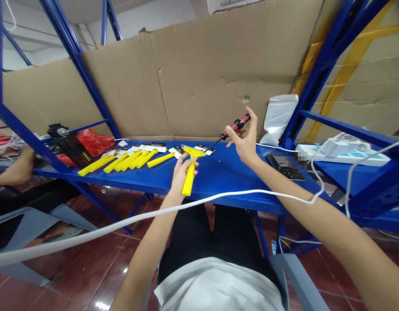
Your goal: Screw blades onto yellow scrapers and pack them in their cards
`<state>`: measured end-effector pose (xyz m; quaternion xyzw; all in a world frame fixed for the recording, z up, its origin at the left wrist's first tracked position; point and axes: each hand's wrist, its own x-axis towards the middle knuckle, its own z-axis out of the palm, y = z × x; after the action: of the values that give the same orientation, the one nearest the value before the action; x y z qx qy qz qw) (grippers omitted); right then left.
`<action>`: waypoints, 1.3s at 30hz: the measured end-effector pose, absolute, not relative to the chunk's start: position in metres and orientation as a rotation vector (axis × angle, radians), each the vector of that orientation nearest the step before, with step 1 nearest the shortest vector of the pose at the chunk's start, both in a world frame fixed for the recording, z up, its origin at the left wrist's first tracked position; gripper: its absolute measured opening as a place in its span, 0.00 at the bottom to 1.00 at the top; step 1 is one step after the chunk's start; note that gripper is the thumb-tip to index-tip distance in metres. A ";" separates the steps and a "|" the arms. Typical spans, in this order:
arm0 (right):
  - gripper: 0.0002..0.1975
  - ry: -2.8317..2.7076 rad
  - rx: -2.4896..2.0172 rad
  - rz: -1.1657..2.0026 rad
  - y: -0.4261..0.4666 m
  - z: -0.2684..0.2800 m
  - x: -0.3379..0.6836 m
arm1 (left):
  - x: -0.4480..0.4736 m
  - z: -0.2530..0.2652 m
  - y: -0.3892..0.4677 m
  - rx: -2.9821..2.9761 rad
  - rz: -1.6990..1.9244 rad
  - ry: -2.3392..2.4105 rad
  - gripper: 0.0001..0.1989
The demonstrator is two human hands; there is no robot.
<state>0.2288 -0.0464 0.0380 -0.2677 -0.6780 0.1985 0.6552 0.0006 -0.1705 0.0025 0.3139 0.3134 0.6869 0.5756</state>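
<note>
Yellow T-shaped tool (188, 182) over desk (215, 178), left hand (179, 173) gripping its handle, right hand (246, 144) grasping screwdriver (240, 124), tip by the tool's head; likely light, stiff plastic, maybe slick, best held by handle

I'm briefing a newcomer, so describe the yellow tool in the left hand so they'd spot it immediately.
Find the blue table in front of the cardboard. Near its front edge the left hand grips a yellow T-shaped tool. Unlike the yellow tools lying to its left, this one is in hand, with a red-and-black screwdriver angled toward its head.
</note>
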 end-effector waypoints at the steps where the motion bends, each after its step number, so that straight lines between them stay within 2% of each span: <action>1: 0.69 -1.502 -0.612 0.438 -0.044 0.039 0.231 | 0.001 0.003 -0.171 0.729 1.610 0.736 0.29; 5: 0.68 -1.478 -0.678 0.381 -0.040 0.041 0.238 | 0.000 0.006 -0.174 0.736 1.590 0.719 0.30; 10: 0.59 -1.694 -0.776 0.075 -0.045 0.037 0.242 | 0.002 0.007 -0.176 0.775 1.590 0.684 0.33; 14: 0.56 -1.779 -0.740 -0.038 -0.047 0.034 0.239 | 0.002 0.005 -0.176 0.809 1.585 0.678 0.33; 22: 0.51 -1.811 -0.710 -0.053 -0.050 0.036 0.237 | 0.001 0.004 -0.175 0.822 1.581 0.678 0.33; 39: 0.54 -1.682 -0.745 0.047 -0.056 0.040 0.236 | 0.001 0.006 -0.175 0.795 1.581 0.713 0.31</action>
<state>0.2363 -0.0556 0.0395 -0.3221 -0.7272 0.0201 0.6059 0.0013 -0.1752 0.0056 0.3401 0.3047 0.6759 0.5784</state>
